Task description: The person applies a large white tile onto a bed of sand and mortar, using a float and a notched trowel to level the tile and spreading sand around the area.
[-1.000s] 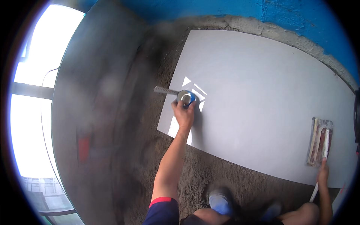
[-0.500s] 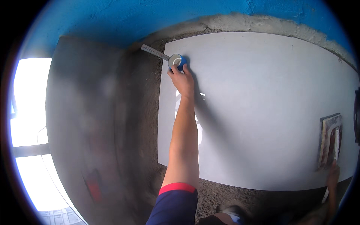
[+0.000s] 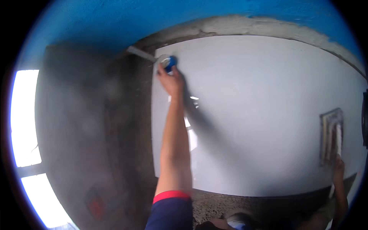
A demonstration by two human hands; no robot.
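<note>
A large white rectangular slab [image 3: 245,115] lies before me. Near its far left corner my left hand [image 3: 171,81] grips a round blue-and-white tape measure [image 3: 171,64]. The tape's pale blade [image 3: 142,54] sticks out to the left, past the slab's edge. At the slab's right side lies a rectangular float-like tool [image 3: 324,134] with a pale frame. My right hand [image 3: 338,168] is at that tool's near end, closed round a slender white stick-like piece [image 3: 339,140]. Whether this piece belongs to the tool, I cannot tell.
A blue wall [image 3: 161,17] with a rough grey base strip [image 3: 245,25] rises beyond the slab. Dark rough ground [image 3: 220,202] borders its near edge. On the left, a blurred grey surface [image 3: 76,115] stands beside bright window-like panes [image 3: 25,119]. A red patch [image 3: 96,207] shows low down.
The whole view has shifted, so the slab, the tape measure and both hands appear farther left. My left hand keeps hold of the tape measure; the right hand's grip looks the same.
</note>
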